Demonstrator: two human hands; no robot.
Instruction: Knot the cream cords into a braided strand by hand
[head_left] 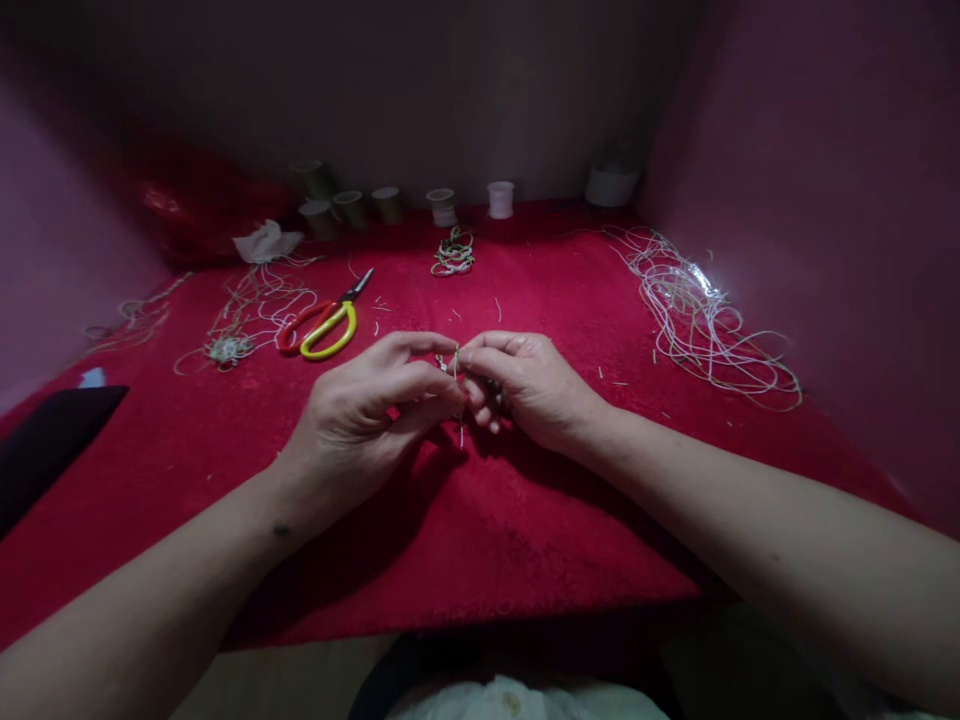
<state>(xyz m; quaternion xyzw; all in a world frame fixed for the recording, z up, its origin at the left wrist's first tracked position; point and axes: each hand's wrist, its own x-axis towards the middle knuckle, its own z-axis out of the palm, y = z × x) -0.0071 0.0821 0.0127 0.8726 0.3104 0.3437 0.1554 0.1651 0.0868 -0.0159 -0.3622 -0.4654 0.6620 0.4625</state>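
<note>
My left hand (367, 410) and my right hand (525, 385) meet over the middle of the red cloth (480, 520). Both pinch a small knotted piece of pale cord (455, 365) between fingertips and thumbs. The fingers of each hand are curled and pressed together on the cord. A short cord end hangs down between the hands. Most of the piece is hidden by my fingers.
Scissors (324, 322) with red and yellow handles lie to the far left. Loose cord tangles (701, 315) spread at the right, and more cord (240, 320) at the left. A small finished knotted bundle (453, 252) and several spools (442, 205) sit at the back. A dark object (45, 440) lies at the left edge.
</note>
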